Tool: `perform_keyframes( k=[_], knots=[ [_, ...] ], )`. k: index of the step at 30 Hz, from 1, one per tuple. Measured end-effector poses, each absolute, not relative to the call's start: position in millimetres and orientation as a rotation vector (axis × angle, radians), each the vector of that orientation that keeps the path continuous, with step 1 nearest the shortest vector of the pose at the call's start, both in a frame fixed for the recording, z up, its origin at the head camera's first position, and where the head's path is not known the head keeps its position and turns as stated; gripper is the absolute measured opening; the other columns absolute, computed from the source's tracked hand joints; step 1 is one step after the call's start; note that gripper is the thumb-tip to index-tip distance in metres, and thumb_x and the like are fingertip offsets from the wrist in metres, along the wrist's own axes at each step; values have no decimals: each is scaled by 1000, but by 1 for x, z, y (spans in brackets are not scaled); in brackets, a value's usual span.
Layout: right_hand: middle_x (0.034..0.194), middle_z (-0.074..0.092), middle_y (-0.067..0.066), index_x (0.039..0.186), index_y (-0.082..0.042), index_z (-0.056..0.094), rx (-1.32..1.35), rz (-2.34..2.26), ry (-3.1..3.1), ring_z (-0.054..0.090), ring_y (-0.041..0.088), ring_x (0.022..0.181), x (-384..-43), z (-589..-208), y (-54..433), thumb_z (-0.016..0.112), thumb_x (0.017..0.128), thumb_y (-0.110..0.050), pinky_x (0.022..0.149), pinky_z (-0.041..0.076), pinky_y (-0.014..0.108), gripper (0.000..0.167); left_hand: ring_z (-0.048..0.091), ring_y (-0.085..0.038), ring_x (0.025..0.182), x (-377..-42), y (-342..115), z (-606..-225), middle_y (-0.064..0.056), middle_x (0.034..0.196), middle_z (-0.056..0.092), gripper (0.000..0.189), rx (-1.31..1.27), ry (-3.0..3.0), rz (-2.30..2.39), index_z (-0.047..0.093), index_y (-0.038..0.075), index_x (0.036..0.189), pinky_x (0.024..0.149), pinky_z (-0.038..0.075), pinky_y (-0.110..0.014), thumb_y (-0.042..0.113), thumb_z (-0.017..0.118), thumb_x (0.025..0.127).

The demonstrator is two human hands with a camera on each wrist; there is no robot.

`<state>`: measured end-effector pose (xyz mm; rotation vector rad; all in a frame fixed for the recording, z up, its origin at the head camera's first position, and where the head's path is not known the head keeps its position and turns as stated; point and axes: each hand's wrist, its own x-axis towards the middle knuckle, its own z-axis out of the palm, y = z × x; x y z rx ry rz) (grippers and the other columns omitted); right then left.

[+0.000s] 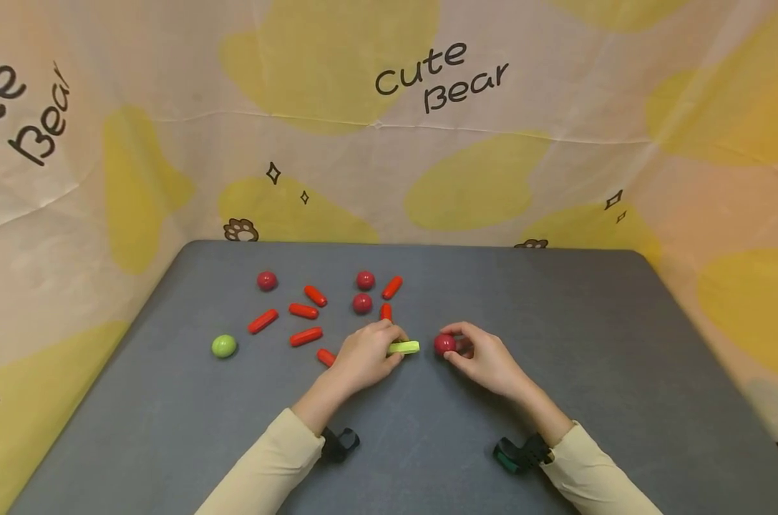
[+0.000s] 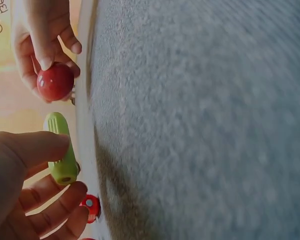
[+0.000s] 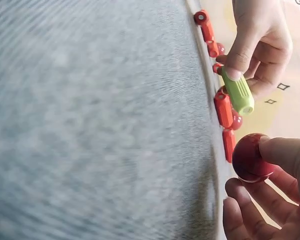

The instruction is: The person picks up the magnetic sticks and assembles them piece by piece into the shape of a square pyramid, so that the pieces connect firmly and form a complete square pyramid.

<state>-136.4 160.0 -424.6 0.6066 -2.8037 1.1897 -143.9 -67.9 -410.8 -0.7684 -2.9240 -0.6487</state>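
Observation:
In the head view my left hand pinches a light green, ridged stick between thumb and fingers, its free end pointing right. Facing it, my right hand grips a dark red ball between thumb and fingertips. A small gap separates ball and stick. The left wrist view shows the stick with grooved sides and a small hole in its near end. In the right wrist view the glossy ball sits at the tips of thumb and fingers.
Several red sticks lie scattered left of and behind my left hand. Red balls rest farther back, another red ball at the back left. A green ball lies at the left of the grey table. A printed curtain stands behind.

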Motion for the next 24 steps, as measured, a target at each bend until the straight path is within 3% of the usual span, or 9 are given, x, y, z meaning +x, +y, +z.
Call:
perform_keyframes(
  k=[24],
  knots=[
    [93,63,1,108,-11,58,664,1214,-2826,58,10,75,-136,-430,162,70,79,-8,62,47,22,31,55,-12,67,-147,-45,-412,3,84,59,13,-871,-2963,-598,68,17,92,59,47,-30,17,69,79]
  ],
)
